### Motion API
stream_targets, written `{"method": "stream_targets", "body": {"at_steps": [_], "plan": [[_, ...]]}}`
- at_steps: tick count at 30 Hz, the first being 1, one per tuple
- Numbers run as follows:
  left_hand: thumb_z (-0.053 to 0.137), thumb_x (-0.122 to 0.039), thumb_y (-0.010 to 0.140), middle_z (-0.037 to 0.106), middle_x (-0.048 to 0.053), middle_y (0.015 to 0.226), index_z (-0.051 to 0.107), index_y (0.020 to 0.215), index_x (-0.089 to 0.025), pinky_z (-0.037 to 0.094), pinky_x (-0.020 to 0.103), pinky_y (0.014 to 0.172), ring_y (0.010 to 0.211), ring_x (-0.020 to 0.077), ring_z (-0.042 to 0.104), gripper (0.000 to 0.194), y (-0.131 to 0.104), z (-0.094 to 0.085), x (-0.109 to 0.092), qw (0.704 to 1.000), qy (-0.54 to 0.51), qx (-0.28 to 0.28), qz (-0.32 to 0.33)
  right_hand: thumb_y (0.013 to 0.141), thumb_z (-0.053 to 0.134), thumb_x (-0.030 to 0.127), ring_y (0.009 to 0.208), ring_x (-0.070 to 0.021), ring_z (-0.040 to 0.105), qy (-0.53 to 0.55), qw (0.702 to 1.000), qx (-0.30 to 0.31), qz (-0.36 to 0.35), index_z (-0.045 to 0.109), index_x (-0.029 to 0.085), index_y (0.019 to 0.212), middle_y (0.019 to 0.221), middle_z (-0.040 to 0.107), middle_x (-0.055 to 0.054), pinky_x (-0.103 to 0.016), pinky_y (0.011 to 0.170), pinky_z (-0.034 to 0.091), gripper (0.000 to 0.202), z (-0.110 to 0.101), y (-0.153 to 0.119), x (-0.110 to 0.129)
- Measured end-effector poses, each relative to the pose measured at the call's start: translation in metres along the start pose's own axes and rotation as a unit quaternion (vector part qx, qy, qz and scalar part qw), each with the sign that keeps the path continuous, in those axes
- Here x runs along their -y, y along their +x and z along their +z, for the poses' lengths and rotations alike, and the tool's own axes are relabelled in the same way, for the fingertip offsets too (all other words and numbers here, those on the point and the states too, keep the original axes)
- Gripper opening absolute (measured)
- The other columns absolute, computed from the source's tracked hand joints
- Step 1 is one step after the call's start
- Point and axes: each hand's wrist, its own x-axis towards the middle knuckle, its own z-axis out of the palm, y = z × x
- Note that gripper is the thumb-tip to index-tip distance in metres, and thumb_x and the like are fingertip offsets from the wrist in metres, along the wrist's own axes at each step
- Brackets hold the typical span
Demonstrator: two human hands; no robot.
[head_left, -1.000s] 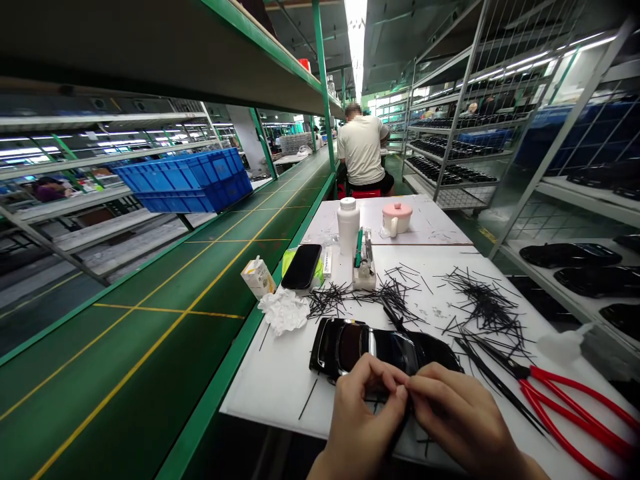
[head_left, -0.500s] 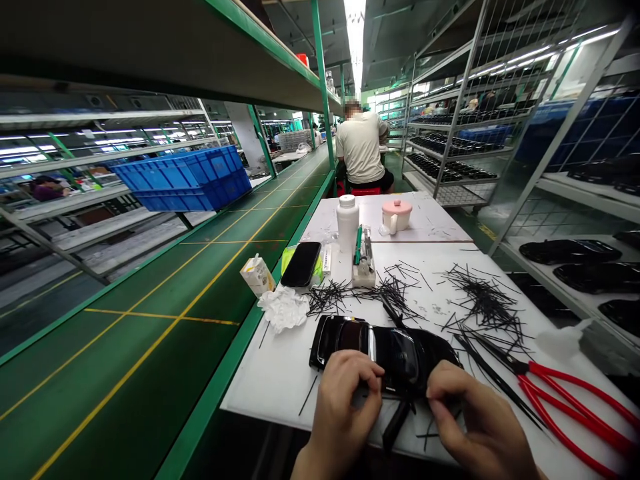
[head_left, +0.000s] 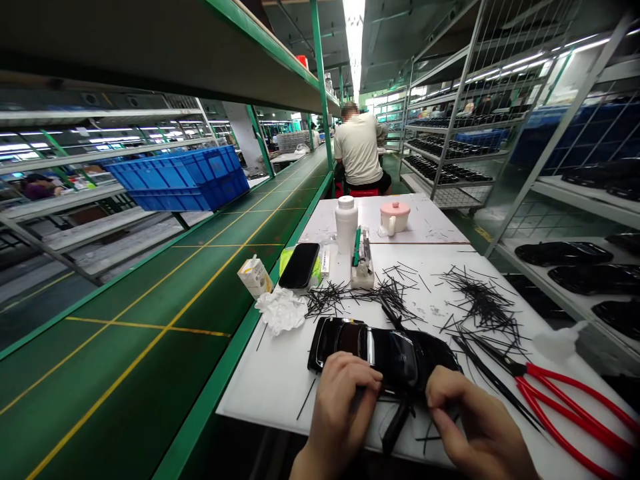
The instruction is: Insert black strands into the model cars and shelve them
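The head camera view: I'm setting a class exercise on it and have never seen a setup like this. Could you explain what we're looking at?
There is no machine arm here, just a person's bare hands. The camera is worn on their head, looking forward and down. Before them is a white table, with a green belt along its left side.

On the table lies a shiny black toy car. Around it are black strips, a red-handled tool, a phone, crumpled tissue and a white bottle.

The left hand and right hand are at the car's near side, fingers curled. Whether they hold anything small cannot be made out.
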Motion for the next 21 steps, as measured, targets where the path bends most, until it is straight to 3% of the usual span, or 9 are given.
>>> {"method": "stream_targets", "body": {"at_steps": [6, 11, 21], "plan": [[0.059, 0.001, 0.082, 0.071, 0.005, 0.097, 0.056, 0.094, -0.019, 0.051, 0.034, 0.088, 0.098, 0.0188, 0.062, 0.024, -0.0038, -0.0013, 0.0026, 0.999, 0.037, -0.003, 0.009, 0.085, 0.047, 0.007, 0.054, -0.0125, 0.054, 0.022, 1.0, 0.007, 0.004, 0.045, 0.026, 0.089, 0.067, 0.053, 0.004, -0.02, 0.05, 0.046, 0.019, 0.0041, 0.0066, 0.0065], [0.058, 0.002, 0.083, 0.07, 0.002, 0.084, 0.056, 0.093, -0.02, 0.051, 0.031, 0.083, 0.087, 0.0163, 0.062, 0.024, -0.0017, 0.0032, 0.0018, 1.0, 0.01, -0.009, 0.017, 0.086, 0.048, 0.009, 0.055, -0.0129, 0.053, 0.027, 0.999, 0.017, 0.013, 0.044, 0.026, 0.089, 0.068, 0.052, 0.004, -0.021, 0.051, 0.045, 0.018, 0.0044, 0.0071, 0.0058], [0.055, 0.001, 0.085, 0.067, 0.002, 0.081, 0.055, 0.091, -0.02, 0.051, 0.032, 0.08, 0.087, 0.0177, 0.06, 0.022, -0.0077, 0.0033, 0.0092, 0.999, 0.045, -0.005, -0.017, 0.088, 0.048, 0.009, 0.058, -0.0127, 0.053, 0.071, 0.997, -0.006, 0.03, 0.049, 0.025, 0.091, 0.069, 0.053, 0.003, -0.021, 0.051, 0.046, 0.016, 0.0059, 0.0073, 0.0058]]}}
